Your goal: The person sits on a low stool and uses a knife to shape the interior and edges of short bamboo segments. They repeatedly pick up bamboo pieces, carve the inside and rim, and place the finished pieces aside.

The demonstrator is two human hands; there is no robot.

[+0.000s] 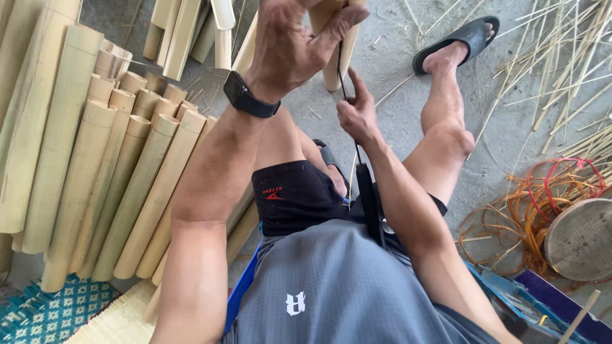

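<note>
A heap of split bamboo lengths (95,165) takes up the whole left side, leaning in a row over the grey concrete floor (395,108), with a tangle of orange strips (510,223) and a round wooden stump (583,239) lying to the right. The person sits low, one sandalled foot (462,38) stretched out ahead. Between the knees stands a bamboo piece (331,64), its long axis roughly upright and tipped a little away from the body, top end out of view. The left hand (290,44), wrist in a black watch (250,95), is wrapped around its upper part, steadying it. The right hand (357,114) is closed on a long dark blade (347,92), whose line runs back to a black handle (370,197) near the lap, tip pointing forward into the bamboo. To my eye this is splitting in progress, blade set in the end; the next push wants the blade kept true to the grain and the piece held from twisting
</note>
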